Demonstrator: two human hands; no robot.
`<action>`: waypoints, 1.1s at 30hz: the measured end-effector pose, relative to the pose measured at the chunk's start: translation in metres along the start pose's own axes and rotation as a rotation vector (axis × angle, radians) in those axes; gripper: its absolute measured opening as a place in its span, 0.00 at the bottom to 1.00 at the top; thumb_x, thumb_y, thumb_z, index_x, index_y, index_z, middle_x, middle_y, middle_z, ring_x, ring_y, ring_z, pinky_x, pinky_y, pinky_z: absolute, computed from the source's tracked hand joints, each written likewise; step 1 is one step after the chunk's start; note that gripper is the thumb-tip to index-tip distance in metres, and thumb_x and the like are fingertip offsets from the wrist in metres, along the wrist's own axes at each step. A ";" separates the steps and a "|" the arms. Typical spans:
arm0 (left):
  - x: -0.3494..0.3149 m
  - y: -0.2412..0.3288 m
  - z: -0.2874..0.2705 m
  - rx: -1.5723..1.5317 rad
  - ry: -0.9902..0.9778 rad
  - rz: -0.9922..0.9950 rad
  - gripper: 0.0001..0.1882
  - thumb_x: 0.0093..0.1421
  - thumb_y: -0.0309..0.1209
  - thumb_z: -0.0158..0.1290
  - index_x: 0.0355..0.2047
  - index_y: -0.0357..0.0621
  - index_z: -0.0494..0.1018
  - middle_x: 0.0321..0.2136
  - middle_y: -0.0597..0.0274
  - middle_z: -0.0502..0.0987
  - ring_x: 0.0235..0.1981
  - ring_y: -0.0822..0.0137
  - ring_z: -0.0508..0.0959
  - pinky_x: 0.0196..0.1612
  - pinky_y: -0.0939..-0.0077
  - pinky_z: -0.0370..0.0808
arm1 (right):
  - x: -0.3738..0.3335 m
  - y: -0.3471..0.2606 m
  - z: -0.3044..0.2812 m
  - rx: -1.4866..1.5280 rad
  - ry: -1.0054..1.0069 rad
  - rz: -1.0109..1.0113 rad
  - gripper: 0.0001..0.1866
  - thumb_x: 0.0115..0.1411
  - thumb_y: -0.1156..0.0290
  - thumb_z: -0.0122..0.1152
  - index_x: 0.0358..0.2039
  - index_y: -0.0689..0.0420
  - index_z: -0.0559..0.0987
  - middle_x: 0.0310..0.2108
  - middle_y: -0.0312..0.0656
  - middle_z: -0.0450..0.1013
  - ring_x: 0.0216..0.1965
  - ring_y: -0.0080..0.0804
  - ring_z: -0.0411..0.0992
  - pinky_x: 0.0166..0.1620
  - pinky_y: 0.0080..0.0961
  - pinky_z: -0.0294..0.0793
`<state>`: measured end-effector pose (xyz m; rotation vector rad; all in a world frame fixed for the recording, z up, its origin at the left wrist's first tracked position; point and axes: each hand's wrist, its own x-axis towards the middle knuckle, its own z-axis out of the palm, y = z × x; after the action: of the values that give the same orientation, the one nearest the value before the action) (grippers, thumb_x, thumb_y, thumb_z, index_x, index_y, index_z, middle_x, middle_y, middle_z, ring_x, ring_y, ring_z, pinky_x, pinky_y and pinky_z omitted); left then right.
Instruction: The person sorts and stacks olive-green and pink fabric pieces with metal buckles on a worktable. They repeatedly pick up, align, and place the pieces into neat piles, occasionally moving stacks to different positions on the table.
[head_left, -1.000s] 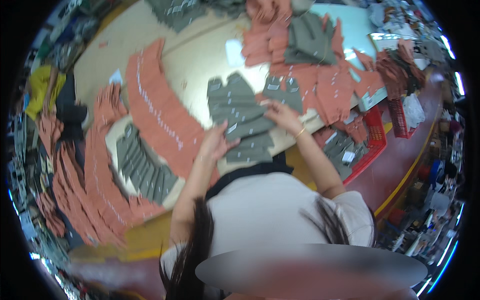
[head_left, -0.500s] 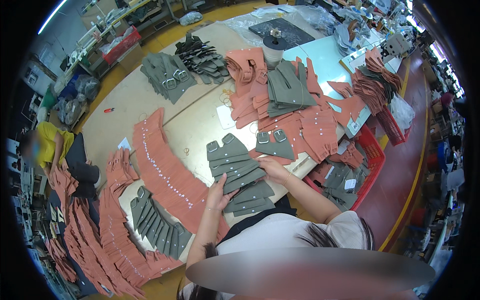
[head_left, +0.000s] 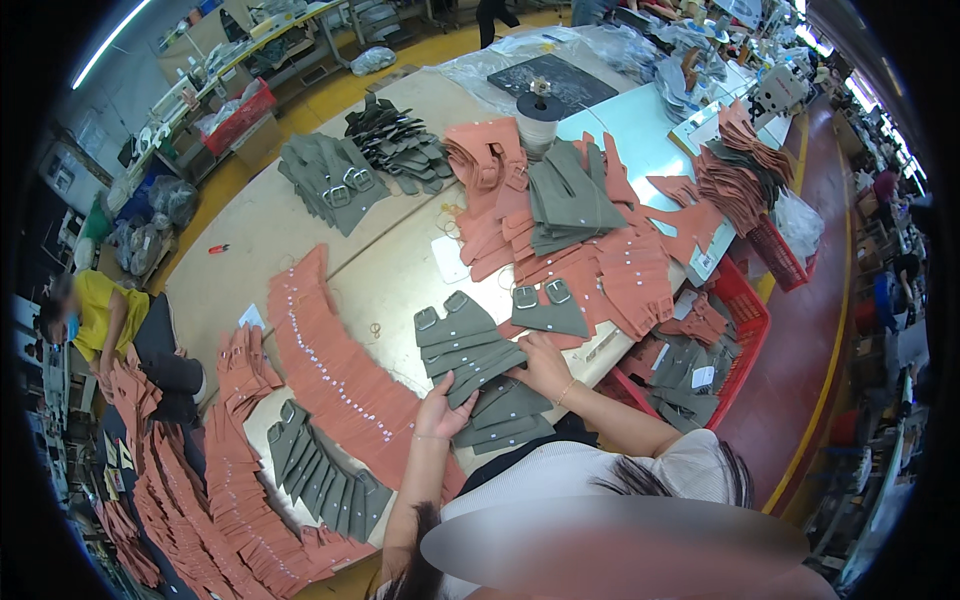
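Head view: hands point(head_left: 437, 412) point(head_left: 545, 368) hold green pieces point(head_left: 468, 352) between orange pieces point(head_left: 330, 350) and red basket point(head_left: 750, 345).

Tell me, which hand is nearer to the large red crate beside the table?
Right. The right hand is at the right edge of the fanned grey-green pieces, left of the red crate; the left hand is at their lower edge, farther left.

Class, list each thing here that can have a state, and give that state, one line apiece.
Held green fan: overlapping, spread.
Left hand: closed on its lower edge.
Right hand: touching its right edge, grip unclear.
Green piece with two buckles: lying flat.
Left green fan: spread, unheld.
Coral row: overlapping, curved.
White spool: standing upright.
Red basket: open, holding cut pieces.
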<state>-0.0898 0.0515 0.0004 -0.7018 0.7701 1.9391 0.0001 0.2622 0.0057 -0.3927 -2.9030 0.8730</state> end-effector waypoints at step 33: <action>0.002 -0.004 0.004 -0.163 -0.031 -0.022 0.17 0.68 0.30 0.45 0.54 0.36 0.64 0.51 0.49 0.72 0.52 0.53 0.73 0.57 0.57 0.72 | 0.362 0.137 -0.406 -0.143 0.102 0.873 0.20 0.65 0.66 0.44 0.56 0.56 0.72 0.24 0.34 0.79 0.19 0.20 0.75 0.37 0.34 0.70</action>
<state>-0.0878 0.0569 0.0012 -0.7726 0.5873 2.0043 -0.2557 0.6846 0.2706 -1.7243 -2.6514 0.6576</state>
